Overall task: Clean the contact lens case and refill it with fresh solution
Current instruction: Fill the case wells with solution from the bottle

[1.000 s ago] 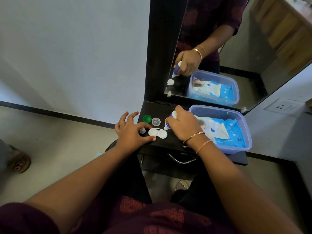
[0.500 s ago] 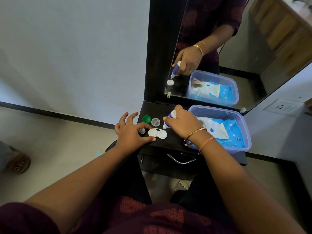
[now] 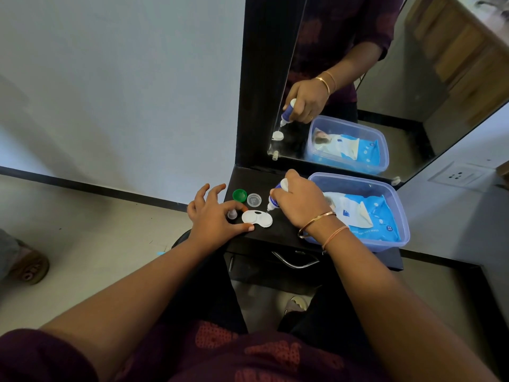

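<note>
A white two-well contact lens case [image 3: 256,219] lies open on the dark shelf [image 3: 286,232]. My left hand [image 3: 213,217] pinches its left end between thumb and forefinger, the other fingers spread above. My right hand [image 3: 300,206] grips a small white and blue solution bottle [image 3: 274,201], tipped nozzle-down just above the case's right well. A green lid [image 3: 239,195] and a clear lid [image 3: 254,200] sit behind the case. A small clear bottle cap [image 3: 232,214] stands beside my left fingers.
A translucent blue plastic box [image 3: 396,238] with a pack of wipes [image 3: 366,216] fills the shelf's right side. A mirror [image 3: 358,92] rises behind. A drawer handle [image 3: 294,261] sits below the shelf edge. A wall socket [image 3: 458,176] is at right.
My right hand has shifted the bottle slightly left, bringing the nozzle closer over the case's right well. My left hand stays on the case.
</note>
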